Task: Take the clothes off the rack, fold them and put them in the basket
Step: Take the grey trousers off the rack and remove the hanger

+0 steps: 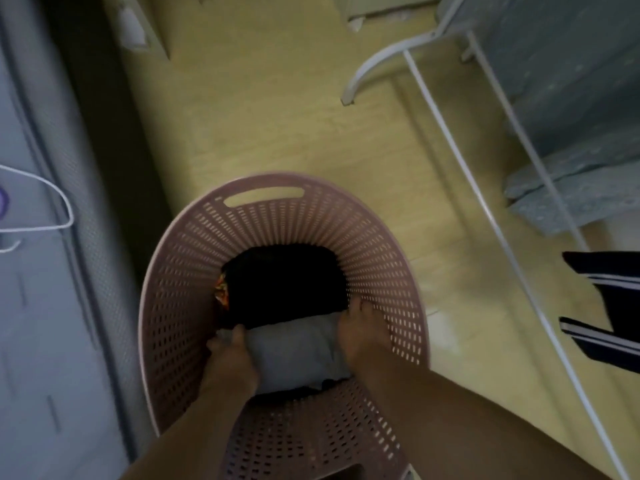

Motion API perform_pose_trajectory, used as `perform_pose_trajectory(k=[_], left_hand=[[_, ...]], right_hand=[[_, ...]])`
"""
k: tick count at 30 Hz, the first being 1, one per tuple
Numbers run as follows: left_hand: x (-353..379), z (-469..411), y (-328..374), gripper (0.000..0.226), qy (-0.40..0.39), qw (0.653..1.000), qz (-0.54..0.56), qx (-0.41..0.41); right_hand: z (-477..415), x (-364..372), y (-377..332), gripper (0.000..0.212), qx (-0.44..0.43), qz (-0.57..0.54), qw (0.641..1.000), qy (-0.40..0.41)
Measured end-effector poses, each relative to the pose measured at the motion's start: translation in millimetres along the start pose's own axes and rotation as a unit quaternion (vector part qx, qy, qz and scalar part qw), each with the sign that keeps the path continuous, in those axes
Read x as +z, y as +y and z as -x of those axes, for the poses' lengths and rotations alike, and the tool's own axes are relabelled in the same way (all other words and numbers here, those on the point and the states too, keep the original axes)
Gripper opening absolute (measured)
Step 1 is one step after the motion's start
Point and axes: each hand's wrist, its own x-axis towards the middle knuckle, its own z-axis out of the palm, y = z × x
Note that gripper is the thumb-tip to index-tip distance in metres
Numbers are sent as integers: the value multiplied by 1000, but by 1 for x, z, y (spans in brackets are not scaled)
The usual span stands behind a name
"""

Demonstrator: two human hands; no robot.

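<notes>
Two bare forearms, nearest, reaching down into the basket. Left hand [230,348]: thumb on top of, and fingers curled round, the left edge of a folded pale grey fabric garment [294,351]. Right hand [356,329]: fingers fairly straight, pressed on the garment's right edge, close against the wall of the round pink perforated plastic basket [173,258]. Garment low inside the basket, overlapping a folded black cloth [284,282]; scrap of orange patterned fabric [220,293] at that cloth's left. White metal tube rack [446,133] to the right, bearing a grey-blue speckled cloth [554,81]; dark navy white-striped garment [609,306] hanging nearby. Risks, as judged: fold slumping open through uneven release; pile beneath dragged askew by withdrawing fingers. Writing, brands, labels: none legible
</notes>
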Motion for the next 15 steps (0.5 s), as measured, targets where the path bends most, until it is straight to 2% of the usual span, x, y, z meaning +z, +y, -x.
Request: perform_pose_trajectory(k=[2, 4, 6, 8, 11, 15], left_hand=[[5, 1, 4, 59, 95, 980, -162, 64], [5, 4, 12, 62, 152, 937, -268, 163], [9, 6, 18, 82, 115, 911, -309, 247], [13, 3, 21, 92, 58, 913, -303, 268], [23, -6, 11, 101, -35, 934, -276, 222], [35, -23, 5, 107, -61, 933, -293, 202]], right_hand=[[-5, 7, 1, 53, -23, 60, 997, 32], [-7, 11, -4, 54, -80, 108, 989, 67], [-7, 12, -16, 42, -172, 99, 978, 69], [-2, 18, -23, 44, -210, 85, 973, 35], [-6, 31, -26, 67, -132, 26, 988, -69], [-21, 32, -25, 79, -113, 10, 986, -120]])
